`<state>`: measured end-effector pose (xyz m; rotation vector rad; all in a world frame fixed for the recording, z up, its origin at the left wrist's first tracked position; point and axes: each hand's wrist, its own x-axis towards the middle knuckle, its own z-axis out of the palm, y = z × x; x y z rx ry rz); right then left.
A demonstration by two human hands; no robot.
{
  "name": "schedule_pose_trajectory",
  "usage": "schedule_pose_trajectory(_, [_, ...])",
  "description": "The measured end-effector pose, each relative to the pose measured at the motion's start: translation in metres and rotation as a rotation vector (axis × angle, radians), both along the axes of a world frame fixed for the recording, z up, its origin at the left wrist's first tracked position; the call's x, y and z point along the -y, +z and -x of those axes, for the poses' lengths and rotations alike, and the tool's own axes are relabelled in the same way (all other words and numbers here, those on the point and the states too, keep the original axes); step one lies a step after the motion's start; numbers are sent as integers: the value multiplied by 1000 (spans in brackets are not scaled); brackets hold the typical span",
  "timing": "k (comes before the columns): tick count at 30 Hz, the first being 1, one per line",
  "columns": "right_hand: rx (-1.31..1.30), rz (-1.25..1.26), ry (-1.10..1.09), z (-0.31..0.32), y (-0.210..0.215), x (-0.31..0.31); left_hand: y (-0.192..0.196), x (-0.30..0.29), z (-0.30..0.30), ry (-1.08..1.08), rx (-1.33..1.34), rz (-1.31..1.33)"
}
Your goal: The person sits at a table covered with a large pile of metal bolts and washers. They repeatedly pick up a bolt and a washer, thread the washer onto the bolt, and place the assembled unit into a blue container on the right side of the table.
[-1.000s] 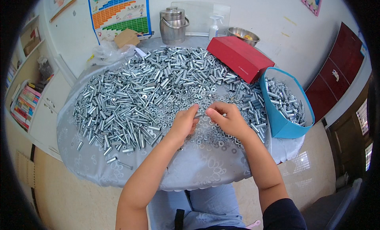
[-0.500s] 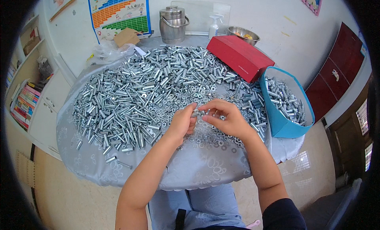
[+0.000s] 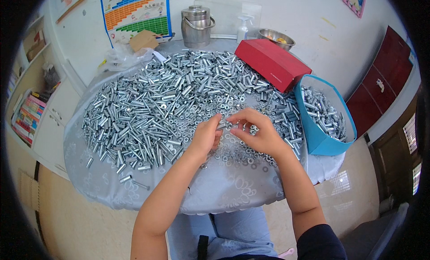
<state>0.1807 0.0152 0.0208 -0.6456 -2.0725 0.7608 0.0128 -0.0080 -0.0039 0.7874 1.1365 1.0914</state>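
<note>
Over the front middle of the pile, my left hand [image 3: 206, 137] is closed around a silver metal bolt [image 3: 221, 125] whose end points right. My right hand [image 3: 260, 135] pinches at that end, with thumb and forefinger around a small ring-like nut [image 3: 230, 125]; whether it is threaded on I cannot tell. Beneath both hands lie loose nuts and washers [image 3: 244, 159]. A broad heap of shiny metal sleeves and bolts [image 3: 130, 114] spreads to the left and back of the table.
A blue fabric bin [image 3: 329, 147] full of bolts stands at the right edge, beside a red box [image 3: 273, 63]. Along the back are a steel pot [image 3: 196, 29], a spray bottle [image 3: 242, 31], a metal bowl [image 3: 286, 44] and a plastic bag [image 3: 123, 58]. A grey cloth [image 3: 215, 197] covers the table.
The bolt's end has turned up slightly, and the ring-like nut between my right fingertips shows more clearly. Both hands stay in nearly the same place.
</note>
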Motion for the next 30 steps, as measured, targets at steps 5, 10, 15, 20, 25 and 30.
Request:
schedule_pose_trajectory(5, [27, -30, -7, 1, 0, -1, -4, -1, 1, 9, 8, -23])
schedule_pose_trajectory(10, [90, 3, -31, -2, -3, -2, 3, 2, -6, 52, -78, -6])
schedule_pose_trajectory(15, [75, 127, -36, -3, -3, -1, 5, 5, -8, 42, -93, -20])
schedule_pose_trajectory(20, [4, 61, 13, -1, 0, 2, 3, 3, -4, 23, -54, -19])
schedule_pose_trajectory(25, [82, 65, -13, -2, -5, -3, 3, 3, -5, 38, -82, -10])
schedule_pose_trajectory(30, [33, 84, -26, -3, -2, -1, 4, 3, -5, 15, -62, -7])
